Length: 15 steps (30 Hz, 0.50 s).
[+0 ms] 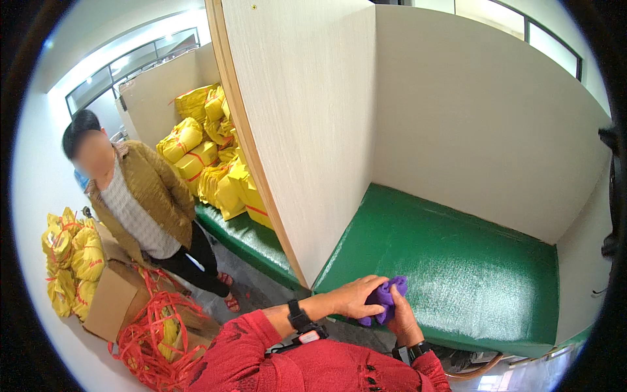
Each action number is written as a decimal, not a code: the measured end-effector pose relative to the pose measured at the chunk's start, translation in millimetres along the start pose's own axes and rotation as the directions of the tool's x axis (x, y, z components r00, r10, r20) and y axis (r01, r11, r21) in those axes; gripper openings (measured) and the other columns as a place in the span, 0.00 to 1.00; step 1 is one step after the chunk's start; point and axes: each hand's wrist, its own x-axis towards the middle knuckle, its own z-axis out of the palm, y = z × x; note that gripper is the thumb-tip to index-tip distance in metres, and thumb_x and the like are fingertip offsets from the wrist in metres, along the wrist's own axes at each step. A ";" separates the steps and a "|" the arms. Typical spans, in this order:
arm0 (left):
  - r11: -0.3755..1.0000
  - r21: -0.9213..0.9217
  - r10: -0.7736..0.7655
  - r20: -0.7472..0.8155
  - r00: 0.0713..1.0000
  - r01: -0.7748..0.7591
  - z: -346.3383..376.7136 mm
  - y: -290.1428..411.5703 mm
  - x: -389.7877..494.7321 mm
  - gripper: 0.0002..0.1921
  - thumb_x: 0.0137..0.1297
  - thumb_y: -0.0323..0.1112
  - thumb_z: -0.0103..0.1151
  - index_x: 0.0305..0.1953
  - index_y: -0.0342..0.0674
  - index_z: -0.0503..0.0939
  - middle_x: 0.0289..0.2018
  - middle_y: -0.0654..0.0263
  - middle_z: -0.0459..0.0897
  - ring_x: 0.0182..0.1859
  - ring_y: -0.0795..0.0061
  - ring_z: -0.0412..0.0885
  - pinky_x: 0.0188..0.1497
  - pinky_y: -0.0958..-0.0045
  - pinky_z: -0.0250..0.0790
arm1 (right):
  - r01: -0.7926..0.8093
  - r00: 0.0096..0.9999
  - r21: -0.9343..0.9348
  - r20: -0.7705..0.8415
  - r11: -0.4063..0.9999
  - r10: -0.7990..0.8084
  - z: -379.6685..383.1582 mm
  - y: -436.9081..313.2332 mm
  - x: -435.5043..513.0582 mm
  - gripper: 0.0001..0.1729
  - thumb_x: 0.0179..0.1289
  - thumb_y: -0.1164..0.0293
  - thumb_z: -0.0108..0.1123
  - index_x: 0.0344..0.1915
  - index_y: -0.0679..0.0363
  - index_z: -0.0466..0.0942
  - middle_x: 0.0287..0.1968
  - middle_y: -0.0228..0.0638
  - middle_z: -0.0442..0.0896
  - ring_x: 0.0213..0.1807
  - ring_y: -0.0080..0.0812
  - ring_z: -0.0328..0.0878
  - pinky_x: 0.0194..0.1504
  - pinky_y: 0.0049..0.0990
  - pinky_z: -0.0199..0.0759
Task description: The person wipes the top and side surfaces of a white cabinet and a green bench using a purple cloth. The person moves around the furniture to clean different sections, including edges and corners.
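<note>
A crumpled purple cloth [384, 299] is gripped between both hands, above the near left edge of a green-covered table [455, 264]. My left hand [362, 298] holds it from the left, thumb and fingers around its side. My right hand [404, 316] grips it from the right, with the thumb raised along the cloth. The table surface is shiny under the light. Both wrists wear dark straps, and the sleeves are red.
Pale partitions [303, 122] border the table. Past the left one, yellow bundles [196, 161] tied with red strips lie on another green table. A person [142, 196] stands there. Cardboard boxes [112, 299], tangled red strips [156, 338] and more yellow bundles [73, 259] lie at left.
</note>
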 end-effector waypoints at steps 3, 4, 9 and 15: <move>1.000 0.023 0.004 -0.020 1.000 -0.003 -33.5 0.6 -13.6 0.34 0.68 0.43 0.65 0.70 0.35 0.68 0.64 0.45 0.75 0.66 0.49 0.76 0.69 0.57 0.68 | 0.040 0.996 0.097 -0.082 0.994 -0.032 14.4 -7.6 14.4 0.24 0.76 0.57 0.58 0.61 0.64 0.76 0.55 0.40 0.85 0.55 0.38 0.85 0.60 0.38 0.79; 1.000 0.005 0.002 -0.050 0.999 -0.001 -47.8 2.9 -20.4 0.31 0.69 0.41 0.65 0.69 0.36 0.70 0.61 0.47 0.78 0.62 0.53 0.79 0.65 0.60 0.71 | 0.112 0.993 0.104 -0.050 0.988 -0.107 19.5 -10.4 18.3 0.23 0.76 0.57 0.58 0.59 0.64 0.77 0.56 0.40 0.85 0.55 0.37 0.85 0.58 0.38 0.80; 0.991 -0.112 -0.096 -0.173 0.980 0.077 -125.7 25.8 -61.7 0.12 0.70 0.34 0.65 0.51 0.38 0.83 0.38 0.59 0.89 0.41 0.72 0.88 0.44 0.71 0.79 | 0.291 0.955 0.057 -0.072 0.955 -0.287 67.6 -36.2 50.7 0.21 0.79 0.60 0.56 0.60 0.65 0.76 0.57 0.39 0.83 0.57 0.34 0.82 0.60 0.35 0.77; 0.997 0.082 0.055 -0.751 0.658 0.011 -205.5 42.4 -106.0 0.06 0.69 0.30 0.63 0.37 0.35 0.79 0.24 0.68 0.80 0.29 0.81 0.79 0.32 0.75 0.71 | 0.576 0.806 -0.070 0.216 0.814 -0.551 168.1 -97.4 82.5 0.24 0.77 0.67 0.60 0.67 0.66 0.73 0.59 0.32 0.81 0.58 0.24 0.77 0.62 0.29 0.71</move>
